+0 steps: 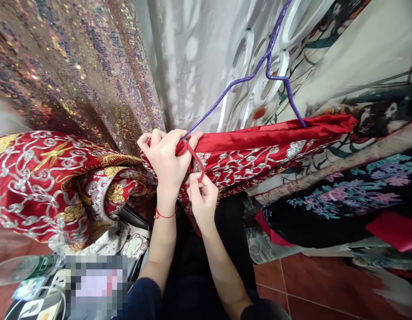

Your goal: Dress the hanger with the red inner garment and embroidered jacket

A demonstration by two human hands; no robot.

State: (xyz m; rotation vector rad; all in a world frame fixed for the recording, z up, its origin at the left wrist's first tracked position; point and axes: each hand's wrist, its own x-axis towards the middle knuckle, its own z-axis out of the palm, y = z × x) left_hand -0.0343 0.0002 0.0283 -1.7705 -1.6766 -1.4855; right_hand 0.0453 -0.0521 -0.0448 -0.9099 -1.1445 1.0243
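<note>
We see a red satin garment with silver and gold embroidery [246, 160] draped over a purple wire hanger [249, 78], hanging between sequinned and floral fabrics. Left hand [166, 158]: fingers curled tight, gripping the garment's top edge by the hanger end. Right hand [202, 195]: fingertips pinching a thin red cord loop [196, 161] on the garment. Red tile floor [312, 284] below.
</note>
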